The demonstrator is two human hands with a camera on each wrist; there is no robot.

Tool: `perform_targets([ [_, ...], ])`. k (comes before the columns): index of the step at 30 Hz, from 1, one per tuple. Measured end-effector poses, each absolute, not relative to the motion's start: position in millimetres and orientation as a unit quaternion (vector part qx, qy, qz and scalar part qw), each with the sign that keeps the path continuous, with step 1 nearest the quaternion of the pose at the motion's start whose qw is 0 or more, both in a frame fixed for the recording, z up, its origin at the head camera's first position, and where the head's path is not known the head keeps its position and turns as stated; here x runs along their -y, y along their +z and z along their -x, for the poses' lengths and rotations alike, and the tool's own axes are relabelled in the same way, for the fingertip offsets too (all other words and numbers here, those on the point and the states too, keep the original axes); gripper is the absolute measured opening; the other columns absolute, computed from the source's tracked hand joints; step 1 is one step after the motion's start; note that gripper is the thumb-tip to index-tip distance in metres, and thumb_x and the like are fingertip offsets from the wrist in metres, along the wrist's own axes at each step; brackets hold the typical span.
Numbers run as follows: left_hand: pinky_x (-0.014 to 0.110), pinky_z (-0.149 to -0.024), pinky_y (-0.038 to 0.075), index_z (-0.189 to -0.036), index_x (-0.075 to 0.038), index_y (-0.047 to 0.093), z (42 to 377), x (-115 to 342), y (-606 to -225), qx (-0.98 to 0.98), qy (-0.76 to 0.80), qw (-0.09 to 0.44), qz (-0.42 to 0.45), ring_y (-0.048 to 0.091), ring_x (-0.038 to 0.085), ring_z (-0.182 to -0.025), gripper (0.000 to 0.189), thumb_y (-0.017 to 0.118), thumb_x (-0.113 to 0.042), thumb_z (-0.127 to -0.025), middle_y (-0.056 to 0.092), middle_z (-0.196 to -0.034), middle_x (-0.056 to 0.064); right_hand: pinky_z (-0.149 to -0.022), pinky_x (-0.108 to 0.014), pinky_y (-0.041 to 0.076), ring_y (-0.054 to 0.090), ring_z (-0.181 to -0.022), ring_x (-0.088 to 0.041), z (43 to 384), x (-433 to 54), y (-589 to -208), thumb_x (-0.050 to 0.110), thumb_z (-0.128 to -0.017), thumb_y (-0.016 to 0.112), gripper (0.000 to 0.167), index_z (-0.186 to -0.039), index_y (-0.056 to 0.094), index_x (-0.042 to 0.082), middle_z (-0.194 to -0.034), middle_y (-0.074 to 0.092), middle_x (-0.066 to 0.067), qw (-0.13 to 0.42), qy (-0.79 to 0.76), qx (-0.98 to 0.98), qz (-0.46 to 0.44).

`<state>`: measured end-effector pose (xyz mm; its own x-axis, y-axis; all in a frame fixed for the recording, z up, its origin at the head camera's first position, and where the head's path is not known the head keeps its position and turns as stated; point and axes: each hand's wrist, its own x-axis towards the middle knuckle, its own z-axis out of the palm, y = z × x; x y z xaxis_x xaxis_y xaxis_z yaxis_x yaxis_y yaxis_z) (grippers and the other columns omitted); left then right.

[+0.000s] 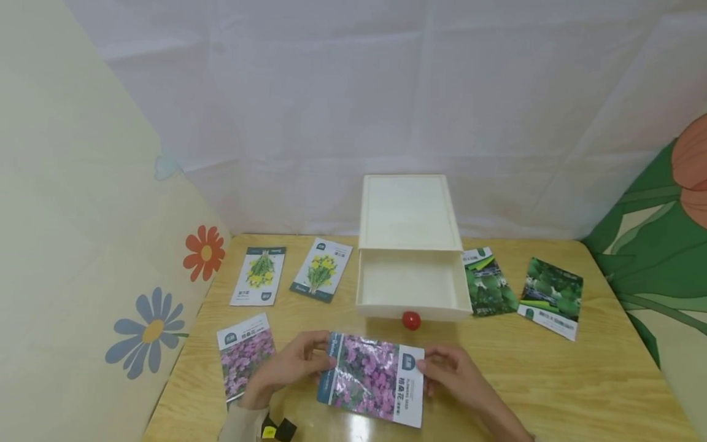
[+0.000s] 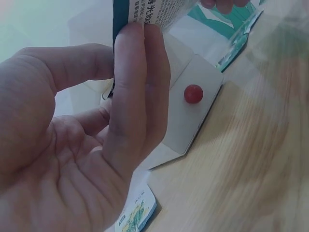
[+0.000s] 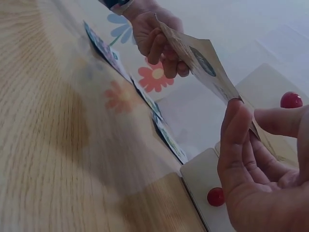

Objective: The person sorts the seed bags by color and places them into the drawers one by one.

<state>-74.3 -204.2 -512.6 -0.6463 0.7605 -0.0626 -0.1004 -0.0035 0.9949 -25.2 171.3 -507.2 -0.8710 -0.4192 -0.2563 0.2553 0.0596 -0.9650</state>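
A seed packet (image 1: 367,377) with pink-purple flowers is held by both hands in front of the drawer box, raised off the table as the wrist views show. My left hand (image 1: 295,363) pinches its dark-blue end between thumb and fingers. At the white, lettered end, my right hand (image 1: 455,373) pinches the other edge. In the left wrist view, printed text on the back of the packet (image 2: 159,12) faces the camera. Just beyond is a white drawer box (image 1: 405,212), its drawer (image 1: 411,288) pulled out, with a red knob (image 1: 411,320) on the front.
Another purple-flower packet (image 1: 245,356) lies left of my left hand. Two yellow-flower packets (image 1: 258,276) (image 1: 321,270) lie at the back left. Green packets (image 1: 490,285) (image 1: 550,298) lie right of the box. A black-and-yellow object (image 1: 278,430) sits by the left wrist. A white cloth hangs behind.
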Motion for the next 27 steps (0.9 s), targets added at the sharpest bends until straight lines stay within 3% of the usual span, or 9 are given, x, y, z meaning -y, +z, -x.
perform_targets([
  [4, 0.020, -0.065, 0.063, -0.136, 0.012, 0.056, 72.9, 202.0, -511.3, -0.623, 0.658, 0.317, -0.281, 0.070, 0.002, -0.077, 0.033, 0.059, -0.002, -0.106, 0.065, -0.121, 0.037, -0.069, -0.025, 0.063, 0.069, -0.078, -0.010, 20.6, -173.6, -505.9, 0.012, -0.107, 0.063, 0.031, -0.121, 0.060, -0.015, -0.099, 0.078, 0.000, 0.245, -0.695, -0.672, 0.074],
  [10, 0.020, -0.066, 0.064, -0.137, 0.012, 0.054, 69.7, 195.9, -504.4, -0.617, 0.664, 0.314, -0.282, 0.070, 0.002, -0.075, 0.035, 0.059, -0.003, -0.106, 0.069, -0.122, 0.029, -0.071, -0.027, 0.064, 0.071, -0.084, -0.011, 13.1, -181.2, -502.2, 0.009, -0.108, 0.059, 0.029, -0.121, 0.057, -0.017, -0.106, 0.079, -0.001, 0.249, -0.708, -0.655, 0.084],
  [14, 0.024, -0.064, 0.065, -0.127, 0.011, 0.055, 66.7, 190.7, -498.3, -0.622, 0.661, 0.312, -0.281, 0.067, 0.001, -0.071, 0.026, 0.060, -0.004, -0.106, 0.072, -0.115, 0.018, -0.071, -0.027, 0.064, 0.071, -0.085, -0.012, 8.7, -186.8, -497.3, 0.008, -0.109, 0.057, 0.029, -0.123, 0.055, -0.018, -0.108, 0.078, -0.001, 0.256, -0.716, -0.645, 0.080],
  [19, 0.026, -0.063, 0.066, -0.118, 0.010, 0.055, 63.3, 186.5, -492.0, -0.627, 0.656, 0.307, -0.285, 0.066, 0.002, -0.070, 0.019, 0.060, -0.005, -0.107, 0.071, -0.108, 0.015, -0.069, -0.027, 0.063, 0.071, -0.082, -0.012, 5.7, -190.6, -491.7, 0.006, -0.108, 0.057, 0.029, -0.123, 0.056, -0.019, -0.105, 0.079, -0.001, 0.248, -0.715, -0.649, 0.079],
  [24, 0.026, -0.063, 0.066, -0.108, 0.009, 0.051, 60.8, 184.1, -487.6, -0.629, 0.654, 0.311, -0.283, 0.066, 0.002, -0.070, 0.016, 0.058, -0.005, -0.108, 0.066, -0.098, 0.002, -0.068, -0.026, 0.063, 0.071, -0.080, -0.011, 4.1, -193.3, -486.9, 0.007, -0.107, 0.059, 0.022, -0.120, 0.064, -0.011, -0.101, 0.079, 0.001, 0.243, -0.710, -0.658, 0.056],
  [27, 0.029, -0.062, 0.066, -0.102, 0.007, 0.047, 58.7, 183.2, -484.4, -0.632, 0.652, 0.307, -0.286, 0.067, 0.002, -0.068, 0.018, 0.057, -0.006, -0.109, 0.063, -0.091, 0.000, -0.067, -0.025, 0.063, 0.070, -0.079, -0.010, 2.9, -195.0, -485.4, 0.006, -0.107, 0.059, 0.017, -0.118, 0.070, -0.001, -0.100, 0.079, 0.001, 0.237, -0.717, -0.653, 0.055],
])
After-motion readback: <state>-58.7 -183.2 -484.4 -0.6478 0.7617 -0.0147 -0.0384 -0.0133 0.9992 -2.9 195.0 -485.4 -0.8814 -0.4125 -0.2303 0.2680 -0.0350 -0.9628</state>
